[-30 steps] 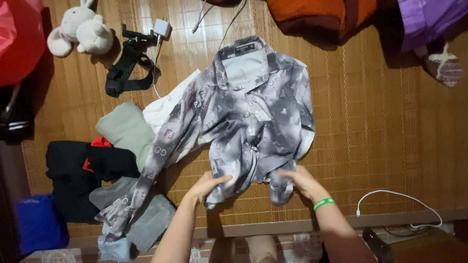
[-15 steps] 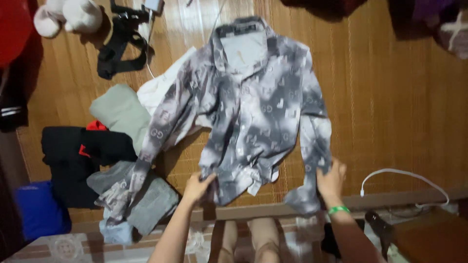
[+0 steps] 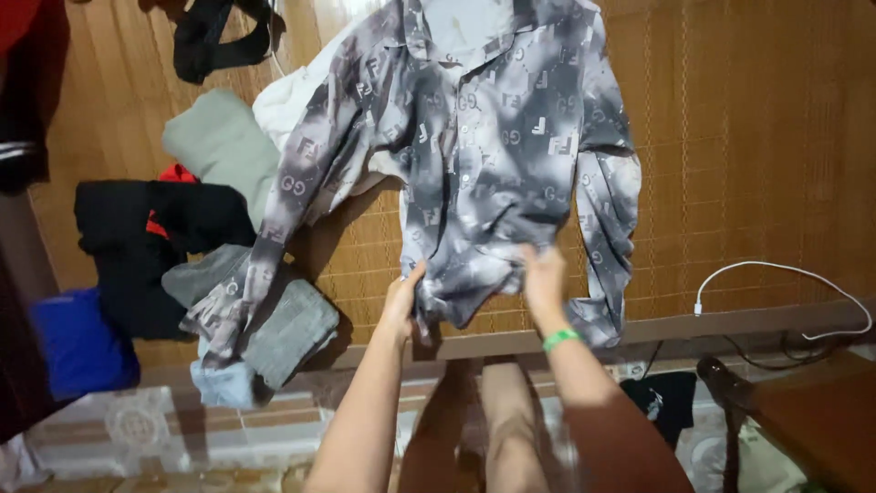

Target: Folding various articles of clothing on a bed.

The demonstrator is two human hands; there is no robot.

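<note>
A grey tie-dye patterned button shirt (image 3: 493, 155) lies spread, front up, on a woven bamboo mat (image 3: 748, 164), collar at the far end. My left hand (image 3: 401, 297) grips the left corner of its hem near the mat's front edge. My right hand (image 3: 543, 274), with a green band on the wrist, presses on the hem at the middle right. One sleeve runs out to the left over a pile of clothes; the other lies down the right side of the shirt.
Folded clothes sit at the left: a pale green piece (image 3: 219, 146), black and red ones (image 3: 155, 219), grey ones (image 3: 274, 319) and a blue one (image 3: 78, 342). A white cable (image 3: 785, 283) lies at the right. A black strap (image 3: 214, 41) lies at the far left.
The view has dropped closer to the shirt. My right hand has moved left from the right sleeve cuff to the hem; the right sleeve now lies straight along the shirt's side.
</note>
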